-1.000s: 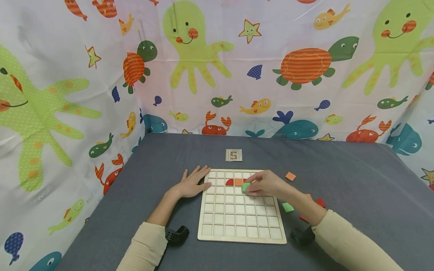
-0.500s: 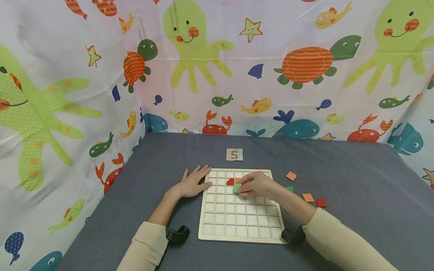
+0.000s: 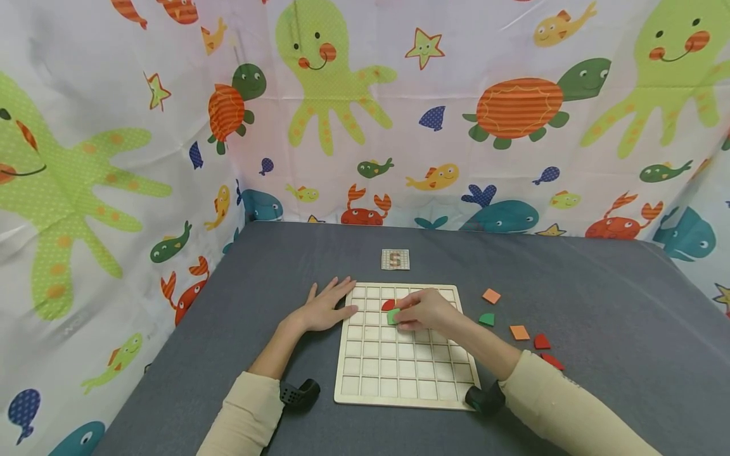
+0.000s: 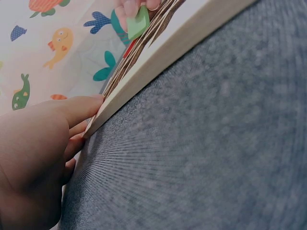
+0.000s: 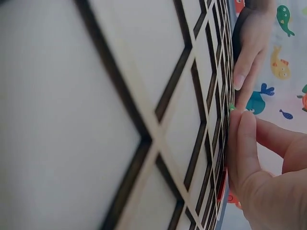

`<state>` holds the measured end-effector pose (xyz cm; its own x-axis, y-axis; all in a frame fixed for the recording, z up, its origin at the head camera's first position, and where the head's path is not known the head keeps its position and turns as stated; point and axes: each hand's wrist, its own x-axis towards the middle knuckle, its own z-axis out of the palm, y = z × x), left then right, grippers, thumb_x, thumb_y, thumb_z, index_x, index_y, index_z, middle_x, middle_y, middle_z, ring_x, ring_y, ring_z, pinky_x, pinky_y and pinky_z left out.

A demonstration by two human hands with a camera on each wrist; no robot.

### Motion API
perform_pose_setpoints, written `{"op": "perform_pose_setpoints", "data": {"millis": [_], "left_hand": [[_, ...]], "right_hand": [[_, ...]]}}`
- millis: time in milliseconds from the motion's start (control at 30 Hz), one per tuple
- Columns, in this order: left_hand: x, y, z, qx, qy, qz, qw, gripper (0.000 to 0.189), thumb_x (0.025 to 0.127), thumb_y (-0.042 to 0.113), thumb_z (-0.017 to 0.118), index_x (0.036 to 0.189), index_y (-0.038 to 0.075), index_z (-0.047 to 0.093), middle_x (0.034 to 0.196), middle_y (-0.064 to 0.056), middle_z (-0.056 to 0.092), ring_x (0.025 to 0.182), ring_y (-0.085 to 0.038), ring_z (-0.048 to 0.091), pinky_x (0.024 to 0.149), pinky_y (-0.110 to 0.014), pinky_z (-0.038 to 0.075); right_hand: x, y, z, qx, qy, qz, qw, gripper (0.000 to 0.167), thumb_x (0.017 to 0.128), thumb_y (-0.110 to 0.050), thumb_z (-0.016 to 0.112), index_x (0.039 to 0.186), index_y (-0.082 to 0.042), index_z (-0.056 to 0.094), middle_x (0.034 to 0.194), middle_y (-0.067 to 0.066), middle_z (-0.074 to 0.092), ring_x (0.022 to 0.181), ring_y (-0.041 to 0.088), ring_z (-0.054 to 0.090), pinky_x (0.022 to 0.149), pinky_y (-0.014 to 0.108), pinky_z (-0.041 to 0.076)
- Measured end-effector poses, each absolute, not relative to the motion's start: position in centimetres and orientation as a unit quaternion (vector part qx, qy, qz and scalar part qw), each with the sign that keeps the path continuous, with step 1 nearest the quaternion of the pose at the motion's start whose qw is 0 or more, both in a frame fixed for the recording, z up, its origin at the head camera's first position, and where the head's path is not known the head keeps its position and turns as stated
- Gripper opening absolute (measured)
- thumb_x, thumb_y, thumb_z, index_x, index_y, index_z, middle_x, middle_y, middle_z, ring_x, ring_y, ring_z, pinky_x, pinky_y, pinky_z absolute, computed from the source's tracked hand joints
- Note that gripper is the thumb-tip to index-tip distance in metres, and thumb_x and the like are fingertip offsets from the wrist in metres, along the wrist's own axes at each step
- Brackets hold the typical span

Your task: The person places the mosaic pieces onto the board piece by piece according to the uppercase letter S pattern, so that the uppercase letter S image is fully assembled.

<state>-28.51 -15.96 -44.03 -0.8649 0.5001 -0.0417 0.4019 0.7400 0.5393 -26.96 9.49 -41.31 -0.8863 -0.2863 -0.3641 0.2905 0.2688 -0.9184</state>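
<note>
A pale wooden grid board (image 3: 398,369) lies flat on the table. My left hand (image 3: 325,311) rests at its upper left edge with fingers spread; in the left wrist view the thumb of that left hand (image 4: 41,148) touches the board's rim. Between thumb and fingertips my right hand (image 3: 428,310) pinches a green tile (image 3: 392,316), close over the second and third rows. The green tile (image 4: 138,25) stands tilted in the left wrist view. Just above it, a red rounded tile (image 3: 388,305) sits in a cell. My right fingers cover the cells to its right.
Right of the board lie an orange tile (image 3: 491,296), a green rounded tile (image 3: 486,319), another orange tile (image 3: 519,332) and two red tiles (image 3: 542,342). Beyond the board is a small pattern card (image 3: 395,259) showing a letter S. A printed curtain (image 3: 353,95) stands behind the table.
My right hand has moved left across the board with the green tile, from beside the orange tile to below the red one. Loose tiles behind the forearm have come into view. The left hand stays put.
</note>
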Motion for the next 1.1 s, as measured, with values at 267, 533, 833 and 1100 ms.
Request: {"op": "perform_pose_setpoints", "data": {"millis": [267,533,833,1100], "left_hand": [[-28.55,-15.99,-44.06,0.244,0.927,0.268,0.093,0.063,0.099,0.036,0.049,0.15,0.005,0.028,0.155,-0.014,0.022,0.143,-0.036,0.008,0.106,-0.064,-0.006],[-28.48,-16.05,-43.96,0.247,0.927,0.266,0.098,0.064,0.1,0.037,0.049,0.151,0.005,0.027,0.156,-0.013,0.02,0.143,-0.035,0.006,0.106,-0.063,-0.007],[-28.57,-15.96,-44.13,0.244,0.929,0.26,0.095,0.064,0.1,0.038,0.048,0.151,0.006,0.027,0.156,-0.013,0.021,0.143,-0.035,0.007,0.106,-0.063,-0.006],[-28.63,-15.93,-44.25,0.243,0.929,0.262,0.094,0.064,0.1,0.038,0.048,0.151,0.006,0.027,0.156,-0.012,0.021,0.143,-0.034,0.007,0.106,-0.063,-0.007]], "right_hand": [[-26.84,9.57,-41.33,-0.034,0.766,-0.593,0.245,0.021,0.085,0.008,0.066,0.106,0.012,0.064,0.099,0.017,0.064,0.078,0.019,0.068,0.072,0.031,0.056],[-26.61,9.7,-41.17,-0.073,0.786,-0.569,0.231,0.028,0.084,0.005,0.068,0.11,0.011,0.062,0.101,0.016,0.062,0.084,0.021,0.066,0.077,0.035,0.054],[-26.68,9.65,-41.25,-0.063,0.783,-0.579,0.219,0.027,0.084,0.005,0.068,0.11,0.01,0.061,0.1,0.017,0.058,0.086,0.022,0.067,0.078,0.033,0.054],[-26.83,9.51,-41.45,-0.053,0.78,-0.586,0.213,0.026,0.085,0.004,0.068,0.109,0.008,0.063,0.101,0.017,0.059,0.087,0.021,0.067,0.077,0.032,0.054]]}}
